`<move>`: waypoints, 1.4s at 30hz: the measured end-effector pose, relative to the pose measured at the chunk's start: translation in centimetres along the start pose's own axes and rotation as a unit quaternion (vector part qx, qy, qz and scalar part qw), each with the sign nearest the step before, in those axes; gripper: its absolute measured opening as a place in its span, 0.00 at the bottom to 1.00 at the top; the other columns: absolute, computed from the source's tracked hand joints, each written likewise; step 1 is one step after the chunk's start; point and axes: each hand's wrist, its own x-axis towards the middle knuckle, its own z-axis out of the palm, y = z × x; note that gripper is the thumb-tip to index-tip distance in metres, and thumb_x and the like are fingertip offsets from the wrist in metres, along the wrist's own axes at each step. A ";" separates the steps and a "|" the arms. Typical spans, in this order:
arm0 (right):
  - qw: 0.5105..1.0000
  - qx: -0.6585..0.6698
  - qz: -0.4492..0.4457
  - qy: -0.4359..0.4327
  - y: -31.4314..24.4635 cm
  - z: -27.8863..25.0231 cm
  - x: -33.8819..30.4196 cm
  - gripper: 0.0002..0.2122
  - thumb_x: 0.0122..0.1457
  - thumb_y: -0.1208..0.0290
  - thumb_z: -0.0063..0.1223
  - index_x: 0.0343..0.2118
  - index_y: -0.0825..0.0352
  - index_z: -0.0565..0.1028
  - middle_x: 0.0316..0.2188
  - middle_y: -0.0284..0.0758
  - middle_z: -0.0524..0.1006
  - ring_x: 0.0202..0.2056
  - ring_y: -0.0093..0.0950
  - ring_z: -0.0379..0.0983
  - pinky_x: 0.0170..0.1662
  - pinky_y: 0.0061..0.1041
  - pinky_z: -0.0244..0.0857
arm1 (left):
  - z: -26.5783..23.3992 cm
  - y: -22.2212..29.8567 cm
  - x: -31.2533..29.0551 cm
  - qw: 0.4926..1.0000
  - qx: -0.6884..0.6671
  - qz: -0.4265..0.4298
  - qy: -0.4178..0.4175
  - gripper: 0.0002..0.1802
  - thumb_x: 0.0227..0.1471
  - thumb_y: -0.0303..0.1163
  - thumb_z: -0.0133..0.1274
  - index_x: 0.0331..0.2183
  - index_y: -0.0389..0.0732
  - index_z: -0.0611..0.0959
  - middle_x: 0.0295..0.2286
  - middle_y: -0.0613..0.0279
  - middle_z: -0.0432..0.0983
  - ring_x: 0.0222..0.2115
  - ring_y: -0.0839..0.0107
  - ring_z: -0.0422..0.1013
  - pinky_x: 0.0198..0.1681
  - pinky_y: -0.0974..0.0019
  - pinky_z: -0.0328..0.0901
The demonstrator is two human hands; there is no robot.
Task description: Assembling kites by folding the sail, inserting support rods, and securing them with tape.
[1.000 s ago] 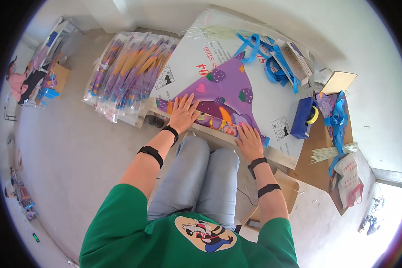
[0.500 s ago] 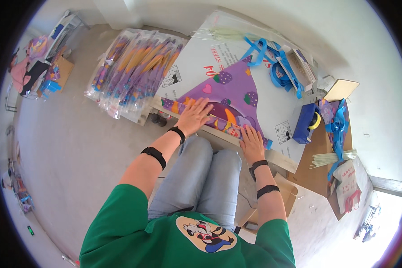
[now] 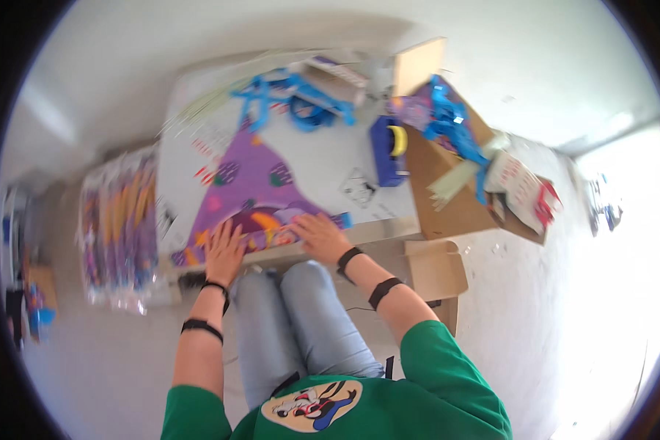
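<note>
A purple triangular sheet printed with berries and a cartoon picture lies on the white-covered table, its point away from me. Along its near edge runs a narrow folded strip with a blue tip at the right end. My left hand rests flat on the strip's left half, fingers spread. On the right half lies my right hand, open, its fingers stretched toward the middle. Neither hand grips anything; the fabric directly under my palms is hidden.
Blue ribbon and thin pale sticks lie at the table's far side. A blue tape dispenser stands at the right, beside a cardboard box with ribbon and a bag. Bagged purple pieces are stacked left of the table.
The view has turned and shifted, so the table now appears squarer and further left. Both hands stay flat on the folded strip; my left hand sits slightly nearer its middle.
</note>
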 end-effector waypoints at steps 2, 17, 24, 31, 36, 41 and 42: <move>0.994 0.070 0.058 0.052 0.0 -2.2 0.2 0.24 0.55 0.68 0.49 0.56 0.62 0.65 0.57 0.37 0.65 0.59 0.35 0.59 0.61 0.39 0.53 | 0.8 -1.5 -1.1 0.999 0.030 0.016 0.023 0.29 0.54 0.41 0.47 0.58 0.51 0.67 0.60 0.61 0.56 0.62 0.61 0.51 0.63 0.45 0.42; 0.420 0.545 0.565 0.456 23.2 -8.5 -19.4 0.12 0.63 0.63 0.44 0.42 0.68 0.68 0.27 0.37 0.74 0.25 0.30 0.73 0.25 0.27 0.71 | 0.6 -1.0 0.0 0.996 0.073 0.025 -0.032 0.29 0.57 0.41 0.43 0.59 0.49 0.64 0.62 0.60 0.50 0.63 0.60 0.46 0.64 0.45 0.40; 0.448 0.519 0.537 0.491 24.4 -9.7 -18.1 0.09 0.61 0.68 0.47 0.29 0.68 0.72 0.20 0.34 0.73 0.20 0.27 0.72 0.21 0.26 0.68 | 0.4 -0.8 0.8 0.998 0.048 0.019 -0.034 0.28 0.56 0.42 0.43 0.59 0.51 0.65 0.62 0.61 0.51 0.63 0.60 0.47 0.64 0.46 0.41; 0.628 0.512 0.533 0.242 29.9 -6.5 -23.8 0.17 0.58 0.63 0.42 0.16 0.66 0.71 0.14 0.34 0.71 0.15 0.26 0.67 0.17 0.25 0.59 | -0.4 0.5 0.8 1.000 0.012 0.021 0.004 0.27 0.55 0.46 0.46 0.57 0.53 0.68 0.59 0.62 0.58 0.61 0.62 0.51 0.63 0.44 0.42; 0.650 0.448 0.533 0.304 38.4 -8.3 -35.8 0.12 0.58 0.70 0.50 0.18 0.67 0.72 0.15 0.33 0.71 0.16 0.23 0.66 0.17 0.20 0.58 | 1.9 1.6 1.1 0.996 -0.064 0.035 0.057 0.26 0.55 0.46 0.47 0.55 0.53 0.71 0.58 0.62 0.59 0.60 0.64 0.53 0.62 0.44 0.44; 0.575 0.586 0.483 0.304 31.3 -5.4 -24.3 0.07 0.64 0.69 0.45 0.30 0.63 0.69 0.21 0.28 0.70 0.21 0.18 0.65 0.22 0.16 0.62 | -0.5 -0.9 -1.0 0.996 -0.032 0.004 0.078 0.26 0.56 0.46 0.46 0.56 0.54 0.70 0.58 0.63 0.59 0.61 0.65 0.52 0.63 0.46 0.43; 0.564 0.621 0.461 0.290 29.2 -5.9 -23.0 0.05 0.64 0.69 0.45 0.31 0.63 0.69 0.22 0.28 0.70 0.23 0.18 0.66 0.22 0.15 0.63 | -0.2 -1.3 -1.4 0.997 -0.028 -0.007 0.076 0.26 0.57 0.47 0.45 0.56 0.54 0.70 0.59 0.63 0.58 0.61 0.65 0.51 0.63 0.46 0.42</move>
